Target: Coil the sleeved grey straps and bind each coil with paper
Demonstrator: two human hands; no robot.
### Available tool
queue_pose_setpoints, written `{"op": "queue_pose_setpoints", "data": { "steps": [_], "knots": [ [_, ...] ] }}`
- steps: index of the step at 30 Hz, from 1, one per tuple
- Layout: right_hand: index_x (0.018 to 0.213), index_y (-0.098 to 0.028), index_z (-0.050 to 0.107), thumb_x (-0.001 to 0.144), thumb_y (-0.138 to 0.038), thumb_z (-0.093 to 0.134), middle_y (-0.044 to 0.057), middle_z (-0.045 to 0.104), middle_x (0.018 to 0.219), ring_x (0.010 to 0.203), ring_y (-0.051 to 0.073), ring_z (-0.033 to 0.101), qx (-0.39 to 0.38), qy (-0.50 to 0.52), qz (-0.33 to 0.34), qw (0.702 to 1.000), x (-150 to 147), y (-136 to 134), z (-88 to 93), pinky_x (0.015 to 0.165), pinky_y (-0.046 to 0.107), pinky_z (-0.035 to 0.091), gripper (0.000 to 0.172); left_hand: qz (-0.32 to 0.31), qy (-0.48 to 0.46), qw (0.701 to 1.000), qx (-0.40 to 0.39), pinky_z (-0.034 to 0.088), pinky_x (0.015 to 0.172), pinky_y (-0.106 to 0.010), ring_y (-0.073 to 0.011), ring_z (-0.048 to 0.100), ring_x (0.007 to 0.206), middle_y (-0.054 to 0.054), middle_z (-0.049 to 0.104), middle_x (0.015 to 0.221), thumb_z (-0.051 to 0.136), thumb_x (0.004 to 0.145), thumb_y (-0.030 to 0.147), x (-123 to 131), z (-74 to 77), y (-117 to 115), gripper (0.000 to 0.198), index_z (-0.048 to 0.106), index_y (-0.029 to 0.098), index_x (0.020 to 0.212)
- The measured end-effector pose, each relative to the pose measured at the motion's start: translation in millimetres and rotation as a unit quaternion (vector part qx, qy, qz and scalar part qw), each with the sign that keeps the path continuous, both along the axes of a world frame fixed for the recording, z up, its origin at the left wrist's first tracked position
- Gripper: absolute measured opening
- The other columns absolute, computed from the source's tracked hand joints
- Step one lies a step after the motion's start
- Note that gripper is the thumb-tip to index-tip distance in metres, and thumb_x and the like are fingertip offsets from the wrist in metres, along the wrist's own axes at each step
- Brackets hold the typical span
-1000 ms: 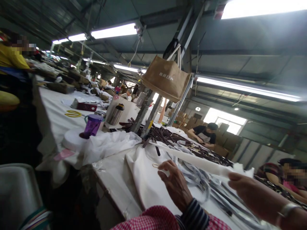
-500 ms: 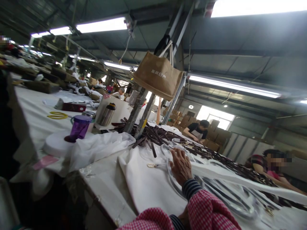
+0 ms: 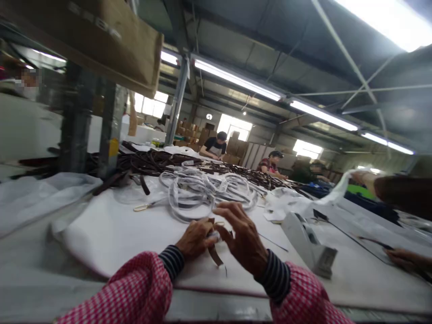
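Observation:
My left hand (image 3: 197, 238) is closed around a short brown strap (image 3: 215, 256) low over the white table covering. A bit of gold-coloured metal (image 3: 219, 223) shows at the strap's upper end, and the fingers hide part of it. My right hand (image 3: 241, 240) is just to the right, fingers apart and curved towards the strap; I see nothing held in it. Beyond both hands lies a heap of grey straps in clear plastic wrapping (image 3: 209, 191). A gold clasp (image 3: 141, 208) rests to the left of the heap.
Dark brown straps (image 3: 155, 159) lie piled across the far side. A metal post (image 3: 110, 130) with a brown bag (image 3: 135, 49) stands left. To the right is a white dispenser-like device (image 3: 312, 247). Another person's hand (image 3: 405, 261) reaches in there; co-workers sit opposite.
My view has swung right. My right hand has left the wrapped straps and come back beside my left hand, which now shows holding the brown strap.

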State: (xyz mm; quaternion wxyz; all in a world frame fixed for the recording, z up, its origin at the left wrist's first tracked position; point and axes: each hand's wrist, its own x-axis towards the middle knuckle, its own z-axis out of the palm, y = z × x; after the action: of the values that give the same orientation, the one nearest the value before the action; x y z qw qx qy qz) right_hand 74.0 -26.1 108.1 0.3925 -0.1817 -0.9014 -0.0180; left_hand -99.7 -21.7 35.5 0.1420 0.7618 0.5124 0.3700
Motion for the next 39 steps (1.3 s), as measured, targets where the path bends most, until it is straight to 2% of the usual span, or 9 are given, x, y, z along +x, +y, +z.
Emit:
{"op": "queue_pose_setpoints", "data": {
  "steps": [4,7,11,16,23,27,31,35,39],
  "knots": [
    [0.112,-0.023,0.063,0.097,-0.021,0.053,0.009,0.064,0.108,0.093,0.022,0.063,-0.080,0.090,-0.113,0.986,97.1,-0.4,-26.4,0.070,0.033,0.056,0.018,-0.005,-0.114,0.992,-0.051,0.045,0.076,-0.032,-0.0197,0.058,0.083,-0.002,0.060,0.085,0.061,0.087,0.035,-3.7,2.9,-2.5,0.022,0.064,0.015,0.079],
    [0.118,-0.024,0.059,0.096,-0.019,0.051,0.008,0.064,0.106,0.089,0.021,0.065,-0.085,0.075,-0.144,0.983,136.3,-2.2,-56.3,0.062,0.030,0.057,0.025,0.003,-0.187,0.978,-0.095,0.037,0.060,-0.027,-0.0158,0.050,0.067,0.001,0.053,0.072,0.056,0.088,0.049,2.8,13.6,-12.9,0.037,0.063,0.014,0.080],
    [0.135,-0.026,0.049,0.096,-0.013,0.048,0.010,0.064,0.113,0.100,0.023,0.065,-0.044,0.054,-0.116,0.991,140.4,-8.1,-77.4,0.071,0.033,0.060,0.041,-0.031,-0.245,0.959,-0.143,0.034,0.058,-0.026,-0.0141,0.047,0.063,0.000,0.056,0.071,0.057,0.086,0.057,34.0,30.5,-27.1,0.045,0.064,0.013,0.083],
    [0.143,-0.024,0.041,0.097,-0.012,0.047,0.012,0.063,0.118,0.107,0.025,0.062,0.031,0.085,-0.047,0.995,126.8,-16.4,-73.2,0.086,0.040,0.058,0.048,-0.100,-0.340,0.915,-0.193,0.034,0.063,-0.027,-0.0135,0.048,0.064,-0.002,0.061,0.074,0.067,0.082,0.054,72.1,48.3,-36.7,0.042,0.068,0.012,0.080],
    [0.122,-0.025,0.064,0.095,-0.005,0.048,0.009,0.067,0.103,0.089,0.021,0.063,0.119,0.051,-0.002,0.992,139.9,-24.4,-65.4,0.073,0.034,0.055,0.037,-0.053,-0.241,0.944,-0.221,0.029,0.056,-0.026,-0.0123,0.041,0.059,0.003,0.052,0.063,0.072,0.076,0.054,105.1,64.5,-32.8,0.041,0.064,0.014,0.073],
    [0.107,-0.020,0.069,0.096,-0.007,0.051,0.011,0.068,0.109,0.096,0.022,0.061,0.122,0.053,-0.012,0.991,143.2,-15.0,-77.3,0.075,0.033,0.056,0.025,-0.030,-0.053,0.993,-0.105,0.037,0.067,-0.030,-0.0173,0.052,0.073,0.000,0.058,0.077,0.063,0.085,0.044,117.1,47.4,-19.3,0.029,0.062,0.017,0.074],
    [0.093,-0.021,0.069,0.097,-0.012,0.052,0.011,0.065,0.119,0.105,0.025,0.058,0.066,0.055,-0.077,0.993,139.4,0.8,-97.4,0.081,0.037,0.057,0.020,-0.006,0.121,0.993,-0.011,0.041,0.082,-0.038,-0.0238,0.059,0.089,-0.005,0.063,0.096,0.057,0.088,0.030,123.7,8.0,-7.5,0.013,0.061,0.018,0.083],
    [0.093,-0.023,0.067,0.095,-0.016,0.059,0.008,0.067,0.113,0.100,0.024,0.060,0.019,-0.001,-0.082,0.996,135.9,9.7,-107.5,0.081,0.036,0.057,0.011,-0.010,0.134,0.991,0.012,0.038,0.095,-0.045,-0.0281,0.058,0.106,-0.009,0.065,0.108,0.054,0.090,0.024,124.3,-18.9,-4.5,0.008,0.060,0.019,0.087],
    [0.091,-0.021,0.065,0.098,-0.014,0.054,0.007,0.070,0.102,0.091,0.022,0.061,0.007,0.010,-0.063,0.998,133.9,13.9,-105.5,0.076,0.034,0.054,0.014,-0.030,0.120,0.992,0.039,0.040,0.093,-0.043,-0.0274,0.058,0.104,-0.009,0.065,0.106,0.053,0.094,0.028,119.9,-24.3,-3.6,0.014,0.059,0.019,0.085]
  ]
}}
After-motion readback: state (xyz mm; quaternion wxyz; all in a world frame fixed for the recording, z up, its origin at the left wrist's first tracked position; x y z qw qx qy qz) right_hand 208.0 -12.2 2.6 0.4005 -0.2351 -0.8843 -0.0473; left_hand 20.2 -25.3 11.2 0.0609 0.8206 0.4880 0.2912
